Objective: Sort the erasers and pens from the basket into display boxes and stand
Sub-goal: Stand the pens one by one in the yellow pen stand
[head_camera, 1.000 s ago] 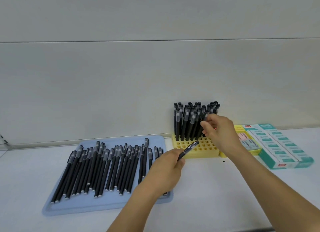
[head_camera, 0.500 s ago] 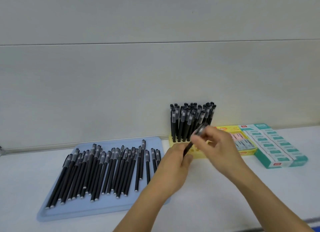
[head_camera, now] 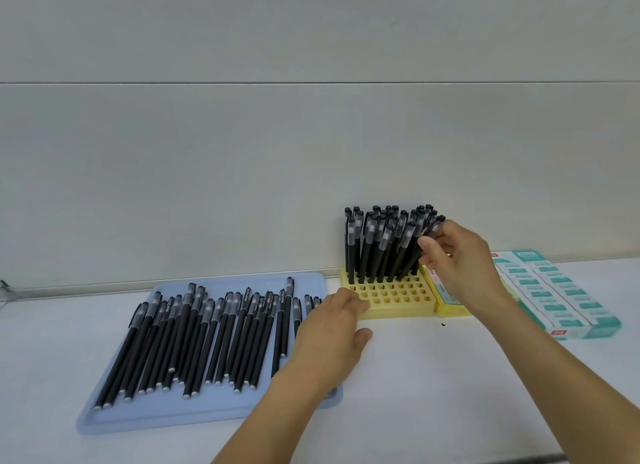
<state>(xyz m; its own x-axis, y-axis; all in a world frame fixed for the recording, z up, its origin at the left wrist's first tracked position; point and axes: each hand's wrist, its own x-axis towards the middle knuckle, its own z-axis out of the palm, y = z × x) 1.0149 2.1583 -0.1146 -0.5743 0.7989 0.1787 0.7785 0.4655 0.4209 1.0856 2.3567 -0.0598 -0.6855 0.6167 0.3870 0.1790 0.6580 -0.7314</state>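
A black pen [head_camera: 432, 228] was pinched near its cap by the right hand [head_camera: 457, 255] at the right edge of the pens stood upright in the yellow stand [head_camera: 391, 299], at the rear of the worktop [head_camera: 450, 377]. The left hand [head_camera: 332, 328], fingers relaxed & apart, w/ nothing held, was seen over the right end of the blue tray [head_camera: 166, 417], where loose pens [head_camera: 207, 339] lay. Eraser boxes [head_camera: 561, 294] were set to the stand's right.
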